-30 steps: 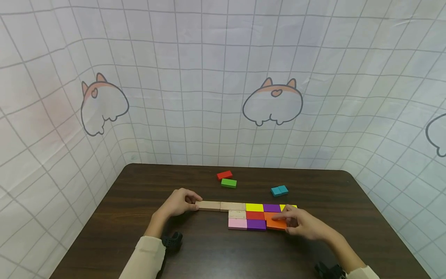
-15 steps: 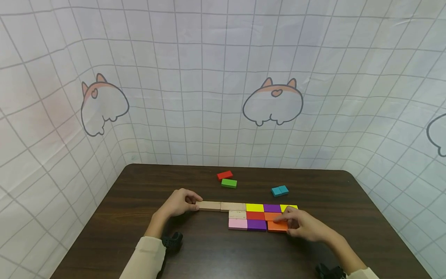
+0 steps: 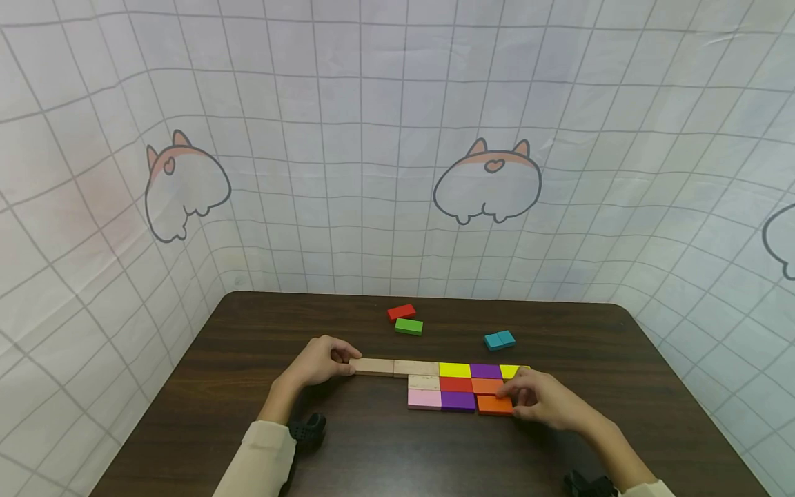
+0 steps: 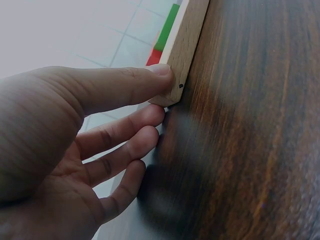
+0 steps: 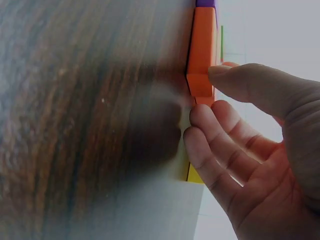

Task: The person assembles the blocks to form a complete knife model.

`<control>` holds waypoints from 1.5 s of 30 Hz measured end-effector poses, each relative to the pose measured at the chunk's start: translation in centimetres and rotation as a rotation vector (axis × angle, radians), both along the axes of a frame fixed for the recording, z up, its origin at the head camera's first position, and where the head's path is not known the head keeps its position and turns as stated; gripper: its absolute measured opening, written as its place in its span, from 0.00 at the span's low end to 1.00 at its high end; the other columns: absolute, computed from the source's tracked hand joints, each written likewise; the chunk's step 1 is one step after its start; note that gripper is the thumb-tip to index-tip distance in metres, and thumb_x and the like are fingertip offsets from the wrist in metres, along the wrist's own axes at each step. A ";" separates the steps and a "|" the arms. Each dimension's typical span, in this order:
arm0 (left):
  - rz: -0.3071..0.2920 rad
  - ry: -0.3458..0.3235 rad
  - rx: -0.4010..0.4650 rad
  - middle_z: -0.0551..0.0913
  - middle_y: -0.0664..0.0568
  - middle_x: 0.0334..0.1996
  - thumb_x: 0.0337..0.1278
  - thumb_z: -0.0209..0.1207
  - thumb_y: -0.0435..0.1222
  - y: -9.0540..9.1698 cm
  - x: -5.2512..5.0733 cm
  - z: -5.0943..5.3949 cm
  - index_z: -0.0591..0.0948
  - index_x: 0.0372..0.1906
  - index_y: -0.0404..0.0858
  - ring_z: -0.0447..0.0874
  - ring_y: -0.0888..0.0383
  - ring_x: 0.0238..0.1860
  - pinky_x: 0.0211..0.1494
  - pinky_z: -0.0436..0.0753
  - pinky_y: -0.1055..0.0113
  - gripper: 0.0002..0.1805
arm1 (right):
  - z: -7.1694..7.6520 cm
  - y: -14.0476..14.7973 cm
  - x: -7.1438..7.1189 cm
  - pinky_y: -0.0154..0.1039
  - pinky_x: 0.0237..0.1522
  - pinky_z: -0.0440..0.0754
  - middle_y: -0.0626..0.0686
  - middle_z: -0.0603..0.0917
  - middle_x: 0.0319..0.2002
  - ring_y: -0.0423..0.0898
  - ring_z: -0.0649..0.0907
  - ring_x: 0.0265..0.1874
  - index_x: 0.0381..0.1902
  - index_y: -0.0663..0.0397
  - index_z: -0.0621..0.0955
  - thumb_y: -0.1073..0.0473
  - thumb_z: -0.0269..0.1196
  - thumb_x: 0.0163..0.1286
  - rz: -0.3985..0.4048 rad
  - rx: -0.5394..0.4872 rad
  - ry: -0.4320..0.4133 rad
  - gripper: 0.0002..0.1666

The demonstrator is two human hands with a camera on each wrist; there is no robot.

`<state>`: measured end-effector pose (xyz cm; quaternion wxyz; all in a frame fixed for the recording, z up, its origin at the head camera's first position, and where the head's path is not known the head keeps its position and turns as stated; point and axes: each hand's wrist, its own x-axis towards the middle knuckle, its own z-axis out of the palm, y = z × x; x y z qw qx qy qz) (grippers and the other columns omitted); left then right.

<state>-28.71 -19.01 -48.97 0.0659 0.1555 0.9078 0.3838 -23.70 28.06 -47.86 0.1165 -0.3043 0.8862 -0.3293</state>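
Front orange block [image 3: 495, 405] pinched by the right hand [image 3: 546, 399], apparently being squared into its row
It lay at the front row's right end, a thin gap off the purple block [image 3: 457, 401] and just in front of the rear orange block [image 3: 486, 386]; the right hand's thumb and finger pinched its free end. The left hand [image 3: 317, 364] pinched the light wooden block [image 3: 374, 366] at its outer end. The next move seemed to call for a slight push left and away, edges flush. Table [image 3: 397, 452] stretched wide on the near side; the red block [image 3: 401, 313], green block [image 3: 408, 327] and turquoise blocks [image 3: 495, 342] sat apart behind
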 end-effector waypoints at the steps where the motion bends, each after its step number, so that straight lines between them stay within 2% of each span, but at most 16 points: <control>1: -0.001 0.000 0.001 0.85 0.54 0.32 0.56 0.73 0.34 0.0 0.0 0.0 0.91 0.44 0.44 0.80 0.59 0.32 0.36 0.80 0.65 0.11 | 0.0 0.1 -0.1 0.32 0.37 0.80 0.49 0.81 0.42 0.35 0.77 0.33 0.52 0.48 0.86 0.61 0.70 0.67 -0.006 0.005 -0.005 0.15; 9: 0.003 -0.002 -0.007 0.85 0.56 0.32 0.56 0.73 0.34 0.0 0.2 0.0 0.91 0.45 0.45 0.80 0.59 0.32 0.36 0.80 0.66 0.11 | -0.3 -0.1 -0.3 0.32 0.34 0.78 0.44 0.83 0.36 0.34 0.76 0.31 0.51 0.50 0.86 0.60 0.69 0.69 -0.015 0.027 -0.040 0.14; 34: 0.014 -0.004 -0.009 0.85 0.56 0.32 0.55 0.73 0.34 0.1 0.0 -0.1 0.91 0.44 0.46 0.79 0.59 0.32 0.36 0.79 0.66 0.11 | 0.2 -0.7 -0.5 0.31 0.33 0.79 0.42 0.83 0.34 0.33 0.76 0.28 0.50 0.53 0.86 0.62 0.69 0.68 0.002 0.049 -0.019 0.13; 41: 0.010 -0.005 -0.008 0.85 0.56 0.32 0.56 0.73 0.34 0.0 0.0 -0.2 0.91 0.44 0.46 0.79 0.59 0.31 0.35 0.79 0.66 0.11 | 1.3 -0.9 -1.1 0.31 0.33 0.79 0.42 0.82 0.32 0.34 0.76 0.29 0.50 0.51 0.87 0.61 0.69 0.68 0.007 0.064 -0.014 0.12; 45: 0.012 -0.005 -0.004 0.85 0.56 0.32 0.56 0.73 0.34 0.0 -0.1 -0.3 0.91 0.44 0.46 0.79 0.59 0.30 0.35 0.79 0.66 0.11 | 2.4 -1.7 -2.0 0.32 0.32 0.79 0.42 0.81 0.30 0.34 0.76 0.28 0.51 0.52 0.86 0.60 0.69 0.69 -0.011 0.080 0.036 0.13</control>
